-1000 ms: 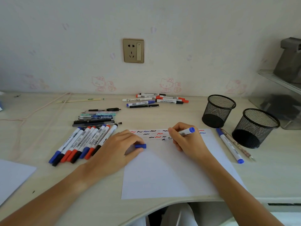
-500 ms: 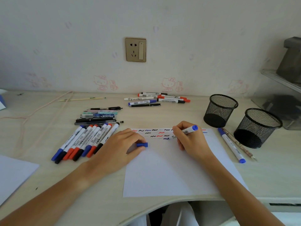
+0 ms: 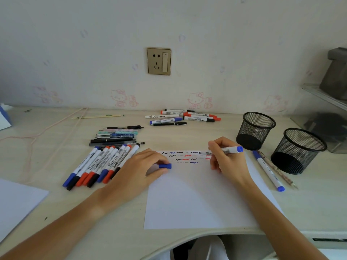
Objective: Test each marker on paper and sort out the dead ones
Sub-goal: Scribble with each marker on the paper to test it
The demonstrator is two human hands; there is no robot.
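Observation:
A white sheet of paper (image 3: 202, 199) lies on the desk with rows of black, blue and red squiggles along its top edge. My right hand (image 3: 228, 160) grips an uncapped blue-ended marker (image 3: 228, 150) lying nearly flat, tip pointing left just above the squiggles. My left hand (image 3: 137, 171) rests at the paper's left edge and pinches the blue cap (image 3: 165, 166). A row of several whiteboard markers (image 3: 101, 164) lies to the left. Another group of markers (image 3: 182, 117) lies near the wall.
Two black mesh pen cups (image 3: 255, 130) (image 3: 298, 151) stand at the right. A blue marker (image 3: 268, 170) and a pencil lie beside the paper's right edge. Several pens (image 3: 116, 136) lie left of centre. Another sheet (image 3: 16, 203) sits at the front left.
My right hand has lifted the marker from the paper and moved it right and up, laying it flatter. A new blue squiggle shows in the lower row. My left hand stays put.

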